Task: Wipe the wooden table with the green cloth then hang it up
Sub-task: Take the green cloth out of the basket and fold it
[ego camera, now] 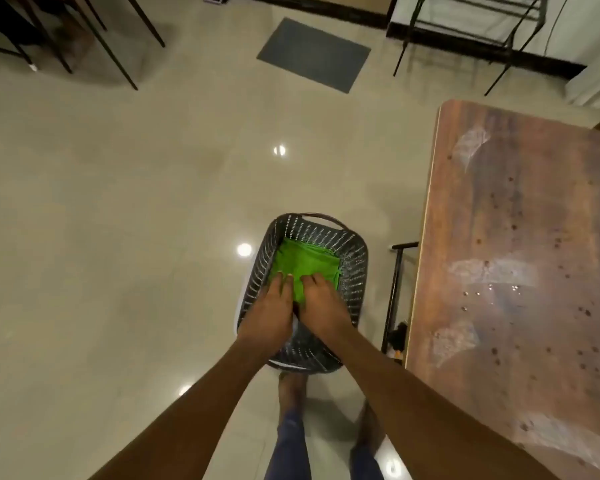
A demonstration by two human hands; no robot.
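Note:
A folded green cloth (305, 263) lies inside a dark perforated plastic basket (355, 268) on the floor. Both my hands reach down into the basket, side by side. My left hand (269, 313) lies on the cloth's near left part with its fingers stretched out. My right hand (323, 306) is on the cloth's near right part, its fingertips bent down into the fabric. The wooden table (520, 258) stands to the right, its top marked with dark spots, pale smears and water drops.
The floor is glossy beige tile. A grey mat (314, 53) lies at the far side. Black metal chair legs (118, 39) stand at the far left and a black metal rack (471, 29) at the far right. My feet stand just behind the basket.

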